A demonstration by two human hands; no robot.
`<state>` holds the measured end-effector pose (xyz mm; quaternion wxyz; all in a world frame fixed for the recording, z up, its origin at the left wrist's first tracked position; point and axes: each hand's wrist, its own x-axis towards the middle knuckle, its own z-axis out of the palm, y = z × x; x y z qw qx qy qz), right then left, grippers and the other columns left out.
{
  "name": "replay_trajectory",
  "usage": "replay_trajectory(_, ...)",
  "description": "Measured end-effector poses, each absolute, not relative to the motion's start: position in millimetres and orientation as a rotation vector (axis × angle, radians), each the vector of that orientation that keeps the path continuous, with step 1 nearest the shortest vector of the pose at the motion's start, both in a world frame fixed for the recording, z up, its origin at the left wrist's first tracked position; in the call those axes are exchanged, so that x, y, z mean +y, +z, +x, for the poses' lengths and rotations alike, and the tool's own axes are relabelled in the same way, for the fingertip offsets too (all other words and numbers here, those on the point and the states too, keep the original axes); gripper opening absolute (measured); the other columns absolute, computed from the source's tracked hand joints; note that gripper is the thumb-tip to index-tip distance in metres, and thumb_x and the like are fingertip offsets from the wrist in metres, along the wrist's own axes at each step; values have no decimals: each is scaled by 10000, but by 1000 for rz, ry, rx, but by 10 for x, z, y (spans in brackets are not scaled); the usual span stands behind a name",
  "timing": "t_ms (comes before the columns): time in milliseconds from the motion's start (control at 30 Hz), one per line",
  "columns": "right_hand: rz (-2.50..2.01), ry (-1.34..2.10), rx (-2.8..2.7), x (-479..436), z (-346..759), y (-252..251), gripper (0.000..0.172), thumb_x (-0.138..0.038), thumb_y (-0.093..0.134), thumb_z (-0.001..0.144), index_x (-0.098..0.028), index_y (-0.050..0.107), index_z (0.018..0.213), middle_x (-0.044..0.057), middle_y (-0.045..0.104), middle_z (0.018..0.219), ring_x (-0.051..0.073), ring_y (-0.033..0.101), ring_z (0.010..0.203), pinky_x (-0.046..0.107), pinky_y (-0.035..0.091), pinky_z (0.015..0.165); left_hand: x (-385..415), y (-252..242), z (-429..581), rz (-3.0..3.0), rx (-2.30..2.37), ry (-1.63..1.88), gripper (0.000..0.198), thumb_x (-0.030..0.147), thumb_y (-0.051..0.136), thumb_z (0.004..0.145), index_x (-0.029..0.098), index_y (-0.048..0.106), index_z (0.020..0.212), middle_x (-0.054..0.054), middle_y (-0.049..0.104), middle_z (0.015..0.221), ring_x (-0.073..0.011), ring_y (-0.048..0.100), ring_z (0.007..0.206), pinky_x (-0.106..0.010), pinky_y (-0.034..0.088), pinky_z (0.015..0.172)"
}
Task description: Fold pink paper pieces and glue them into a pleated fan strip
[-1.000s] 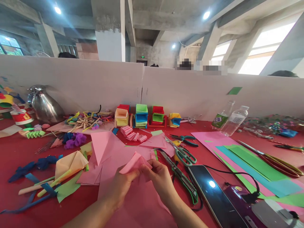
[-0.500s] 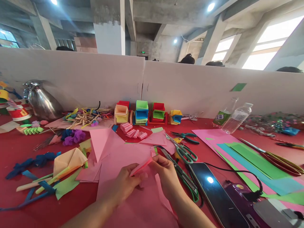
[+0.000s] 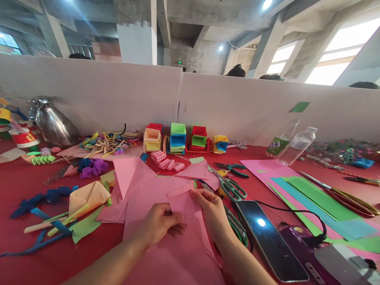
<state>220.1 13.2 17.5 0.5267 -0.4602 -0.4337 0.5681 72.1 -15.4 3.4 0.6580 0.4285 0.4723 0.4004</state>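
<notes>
My right hand (image 3: 211, 208) pinches a small folded piece of pink paper (image 3: 179, 191) by its right edge, thumb against fingers. One narrow flap of the piece stands up along its top. Just below and left of it is my left hand (image 3: 166, 223), its fingers curled and the thumb bent over them, close to the paper's lower part. Whether anything lies between those fingers is hidden. Beneath both hands spreads a large pink sheet (image 3: 148, 241). Small folded pink strips (image 3: 166, 163) lie in a group beyond the hands.
Green-handled scissors (image 3: 233, 190), a utility knife (image 3: 239, 229) and a phone (image 3: 267, 237) with its light on lie to the right. Pliers (image 3: 234, 168) rest farther back. Coloured paper boxes (image 3: 177, 138) line the white partition (image 3: 118, 99). A steel jug (image 3: 55, 120) stands at left.
My left hand has moved down off the pink piece's left end, which it held before. The piece now faces upward more openly, still in my right hand. The view has shifted slightly.
</notes>
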Motion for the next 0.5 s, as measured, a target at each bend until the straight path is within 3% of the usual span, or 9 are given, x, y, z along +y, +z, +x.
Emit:
replay_trajectory(333, -1069, 1373, -1142, 193, 2277, 219, 301, -387, 769, 586, -141, 605, 643, -36, 518, 539, 73, 390, 496, 226, 297, 508, -86, 103, 604, 1037, 1081, 850, 344, 422, 753, 576, 104, 647, 653, -54, 667, 570, -136, 599, 488, -244, 451, 515)
replay_trajectory(500, -1060, 1377, -1192, 181, 2244, 205, 321, -421, 746, 610, -149, 580, 649, -43, 496, 540, 71, 378, 494, 223, 281, 502, -75, 79, 614, 981, 943, 886, 377, 409, 766, 590, 126, 683, 825, -71, 698, 794, -179, 651, 694, -272, 488, 639)
